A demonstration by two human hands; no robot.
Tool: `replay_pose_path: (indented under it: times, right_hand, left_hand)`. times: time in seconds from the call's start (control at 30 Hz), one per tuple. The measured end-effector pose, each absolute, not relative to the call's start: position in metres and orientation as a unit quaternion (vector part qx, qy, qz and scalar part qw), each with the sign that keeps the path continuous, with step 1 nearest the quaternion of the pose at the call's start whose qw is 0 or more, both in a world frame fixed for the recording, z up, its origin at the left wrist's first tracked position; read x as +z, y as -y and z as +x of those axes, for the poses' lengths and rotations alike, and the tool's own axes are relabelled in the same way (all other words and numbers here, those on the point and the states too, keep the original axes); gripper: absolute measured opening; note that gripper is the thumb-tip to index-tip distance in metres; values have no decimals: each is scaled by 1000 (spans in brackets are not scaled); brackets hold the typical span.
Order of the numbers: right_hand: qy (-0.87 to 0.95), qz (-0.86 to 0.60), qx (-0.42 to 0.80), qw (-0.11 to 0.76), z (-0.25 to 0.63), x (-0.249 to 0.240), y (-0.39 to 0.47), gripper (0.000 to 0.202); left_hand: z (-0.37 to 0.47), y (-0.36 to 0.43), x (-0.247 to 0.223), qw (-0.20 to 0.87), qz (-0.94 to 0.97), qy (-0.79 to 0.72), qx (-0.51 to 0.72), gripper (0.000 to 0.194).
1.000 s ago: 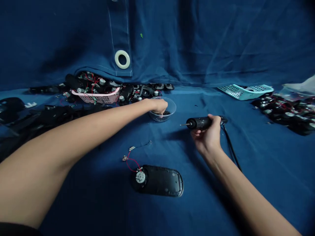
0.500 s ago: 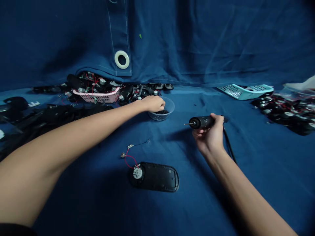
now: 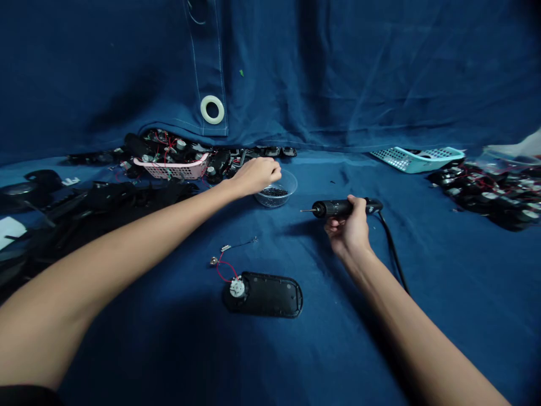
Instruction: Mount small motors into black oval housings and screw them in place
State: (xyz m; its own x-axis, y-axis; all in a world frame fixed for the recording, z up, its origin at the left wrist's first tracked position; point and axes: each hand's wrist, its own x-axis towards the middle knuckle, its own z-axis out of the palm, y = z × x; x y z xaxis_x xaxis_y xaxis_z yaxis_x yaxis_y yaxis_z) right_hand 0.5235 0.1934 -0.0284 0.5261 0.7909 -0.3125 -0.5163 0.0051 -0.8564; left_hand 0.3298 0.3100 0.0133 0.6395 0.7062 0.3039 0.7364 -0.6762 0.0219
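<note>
The electric screwdriver (image 3: 336,208) lies level in the right hand (image 3: 353,233) above the blue cloth (image 3: 443,287), perhaps to keep its bit (image 3: 307,211) clear of the black casing (image 3: 273,296), while the left hand (image 3: 257,176), fingers (image 3: 275,169) curled together (around what, I cannot tell), hovers by the clear bowl (image 3: 291,193).

Two bare hands in play, one left hand (image 3: 258,173), one right hand (image 3: 353,230)! A single black cylindrical power screwdriver (image 3: 336,208), and just one black cable (image 3: 393,248). One clear round plastic bowl (image 3: 291,184), its tiny dark pieces (image 3: 274,192) too many to number! One flat black oblong plastic casing (image 3: 273,296), one round silvery motor (image 3: 237,288). And baskets? Two: one pink perforated plastic basket (image 3: 171,170), one turquoise perforated plastic basket (image 3: 412,162)! One green scrap (image 3: 241,73), too.
</note>
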Motion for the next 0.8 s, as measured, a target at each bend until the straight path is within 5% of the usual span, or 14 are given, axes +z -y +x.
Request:
replay_pose_path:
  times: [0.2, 0.47, 0.8]
  right_hand:
    - [120, -529, 479, 690, 524, -23, -189, 29]
    - [123, -493, 513, 692, 513, -7, -164, 31]
    - [152, -466, 541, 683, 496, -8, -146, 29]
  left_hand:
    - [287, -210, 19, 13, -847, 394, -357, 20]
    - [243, -92, -17, -73, -816, 401, -411, 26]
    - [226, -80, -20, -63, -784, 411, -461, 27]
